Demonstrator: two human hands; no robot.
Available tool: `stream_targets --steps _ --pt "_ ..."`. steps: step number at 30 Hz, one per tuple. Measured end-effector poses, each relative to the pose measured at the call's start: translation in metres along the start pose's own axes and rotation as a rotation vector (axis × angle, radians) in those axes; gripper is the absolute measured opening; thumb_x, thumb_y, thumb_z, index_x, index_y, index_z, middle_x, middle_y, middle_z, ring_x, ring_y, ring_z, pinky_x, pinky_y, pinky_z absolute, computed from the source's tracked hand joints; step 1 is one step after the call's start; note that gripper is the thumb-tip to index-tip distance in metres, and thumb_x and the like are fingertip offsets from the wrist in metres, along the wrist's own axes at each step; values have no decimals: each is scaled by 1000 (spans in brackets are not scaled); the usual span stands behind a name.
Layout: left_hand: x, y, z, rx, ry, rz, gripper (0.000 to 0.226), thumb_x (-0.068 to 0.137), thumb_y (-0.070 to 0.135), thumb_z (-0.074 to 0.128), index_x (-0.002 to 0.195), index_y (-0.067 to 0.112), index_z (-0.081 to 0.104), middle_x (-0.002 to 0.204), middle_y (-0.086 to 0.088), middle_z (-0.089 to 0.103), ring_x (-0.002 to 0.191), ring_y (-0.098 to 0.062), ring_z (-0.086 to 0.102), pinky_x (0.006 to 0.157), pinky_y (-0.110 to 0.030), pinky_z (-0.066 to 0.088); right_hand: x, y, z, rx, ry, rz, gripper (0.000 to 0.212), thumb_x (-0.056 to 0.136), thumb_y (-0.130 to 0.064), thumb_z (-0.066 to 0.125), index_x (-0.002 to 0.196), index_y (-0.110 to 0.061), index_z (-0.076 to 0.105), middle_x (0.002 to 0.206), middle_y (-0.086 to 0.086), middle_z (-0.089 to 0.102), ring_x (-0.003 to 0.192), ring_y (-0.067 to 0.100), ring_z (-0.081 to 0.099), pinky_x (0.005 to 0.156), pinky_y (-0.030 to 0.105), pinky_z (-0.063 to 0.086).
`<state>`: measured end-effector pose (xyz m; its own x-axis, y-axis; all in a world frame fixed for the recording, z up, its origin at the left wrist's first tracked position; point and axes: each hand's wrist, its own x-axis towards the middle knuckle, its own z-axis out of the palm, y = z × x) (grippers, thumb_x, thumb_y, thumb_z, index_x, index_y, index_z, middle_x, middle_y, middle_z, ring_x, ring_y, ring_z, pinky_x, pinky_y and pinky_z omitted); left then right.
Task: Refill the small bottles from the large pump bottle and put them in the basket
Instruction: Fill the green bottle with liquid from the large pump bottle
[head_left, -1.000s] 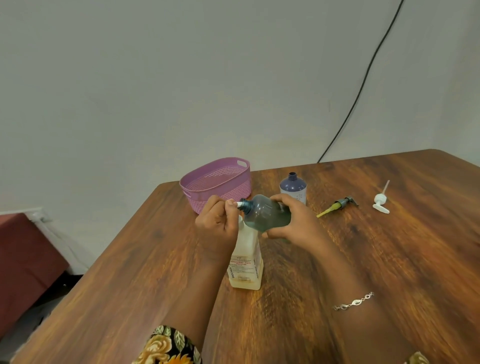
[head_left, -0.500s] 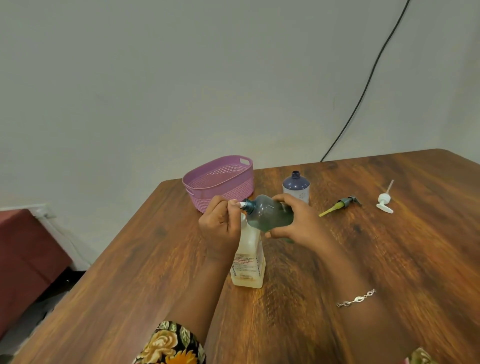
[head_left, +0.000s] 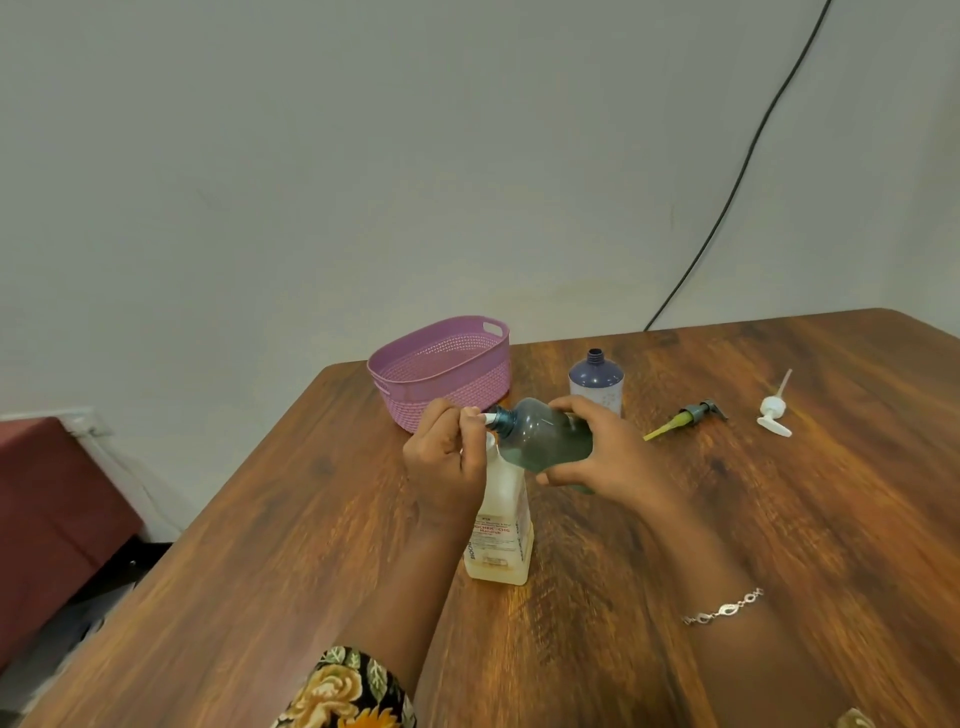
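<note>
The large pale pump bottle (head_left: 501, 540) stands upright in the middle of the wooden table (head_left: 779, 519). My left hand (head_left: 444, 462) curls over its white pump head. My right hand (head_left: 597, 449) grips a small teal bottle (head_left: 543, 439), tipped on its side with its open neck against the pump nozzle. A small purple bottle (head_left: 596, 382) stands uncapped behind my right hand. The pink perforated basket (head_left: 441, 371) sits at the table's far left corner.
A grey pump top with a yellow tube (head_left: 685, 418) and a white pump top (head_left: 774, 410) lie on the table to the right. A black cable (head_left: 727, 197) runs down the wall. A dark red seat (head_left: 52, 499) is left of the table.
Both hands and the bottles keep their pose; only the camera view has shifted slightly.
</note>
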<state>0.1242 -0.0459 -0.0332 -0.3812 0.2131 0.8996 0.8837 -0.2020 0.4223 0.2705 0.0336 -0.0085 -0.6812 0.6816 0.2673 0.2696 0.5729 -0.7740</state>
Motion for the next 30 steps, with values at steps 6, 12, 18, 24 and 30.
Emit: stream_targets --steps 6,12,18,24,30 --pt "17 5 -6 21 -59 15 39 89 13 44 55 -3 56 54 -7 47 52 -20 42 43 -20 29 4 -5 -5 13 16 -20 63 63 -14 82 118 -21 52 98 -11 50 91 8 48 67 12 39" --pt "5 4 -3 0 0 9 38 89 10 45 57 -5 58 53 -10 49 50 -19 41 42 -21 30 4 -4 -2 7 12 -13 62 63 -15 82 118 -21 52 99 -10 50 92 8 48 67 15 39" --pt "-1 3 -1 6 -1 13 37 89 8 45 58 -5 58 55 -11 49 51 -19 41 43 -23 31 2 -1 2 17 -2 11 63 64 -16 82 119 -21 51 100 -9 49 93 9 48 71 21 40" --pt "15 7 -6 33 -45 -13 40 91 15 44 60 -4 60 56 -5 50 51 -18 43 43 -18 28 4 -7 -5 11 14 -19 65 64 -15 82 121 -20 50 98 -12 46 94 9 47 68 19 42" --pt "3 8 -1 6 27 -36 39 90 11 44 57 -5 59 54 -11 49 50 -19 41 42 -28 30 3 -3 0 13 11 -6 65 64 -14 82 121 -19 51 101 -9 48 94 9 47 73 22 43"
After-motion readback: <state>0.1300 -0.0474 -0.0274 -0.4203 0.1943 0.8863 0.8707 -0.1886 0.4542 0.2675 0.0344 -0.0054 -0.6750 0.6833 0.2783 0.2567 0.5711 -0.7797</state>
